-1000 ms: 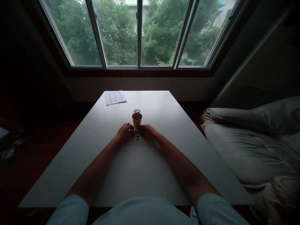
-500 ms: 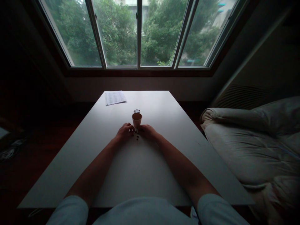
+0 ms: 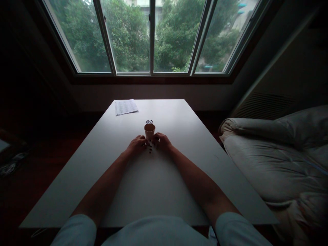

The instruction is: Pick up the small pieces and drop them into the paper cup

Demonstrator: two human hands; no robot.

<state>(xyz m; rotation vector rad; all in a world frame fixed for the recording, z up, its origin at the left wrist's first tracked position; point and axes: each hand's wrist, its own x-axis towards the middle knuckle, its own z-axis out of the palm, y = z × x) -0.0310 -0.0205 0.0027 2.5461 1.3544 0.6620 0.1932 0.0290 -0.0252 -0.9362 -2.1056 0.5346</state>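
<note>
A paper cup point(image 3: 149, 132) stands upright on the white table point(image 3: 159, 184), its brown inside showing. Close against its lower left is my left hand point(image 3: 137, 144), fingers curled and their tips together. My right hand point(image 3: 163, 141) is at the cup's lower right, its thumb and finger bent into a pinch. What either hand pinches is too small to make out. Several small dark pieces that look like beans point(image 3: 150, 149) lie on the tabletop between my hands, just in front of the cup. A small pale thing also shows there, too unclear to name.
Behind the cup lies a small round dark-rimmed object point(image 3: 149, 121). Papers point(image 3: 126, 107) rest at the table's far left corner. A padded couch point(image 3: 271, 160) stands along the right side, and a wide window point(image 3: 151, 41) is beyond the table.
My right hand has risen slightly, its fingers bending into a pinch beside the cup. The left hand's fingers have drawn closer together. The cup has stayed in place.
</note>
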